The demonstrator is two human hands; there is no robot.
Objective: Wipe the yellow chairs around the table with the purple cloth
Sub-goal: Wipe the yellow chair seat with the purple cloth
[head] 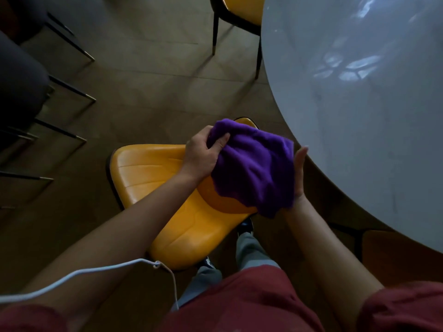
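Note:
A yellow chair (153,178) stands right below me, pushed close to the round white table (359,116). The purple cloth (256,166) is bunched above the chair's seat, between both hands. My left hand (203,154) grips the cloth's upper left edge, thumb pressed into the fabric. My right hand (299,176) lies flat under the cloth's right side, fingers straight and pointing away from me; most of its palm is hidden by the cloth. A second yellow chair (242,8) shows at the top, tucked at the table's far edge.
Dark grey chairs (21,75) with thin black, gold-tipped legs line the left side. A white cable (79,274) crosses my left forearm at the bottom. Brown tiled floor (155,80) lies between the chairs. My legs and shoes show under the yellow chair.

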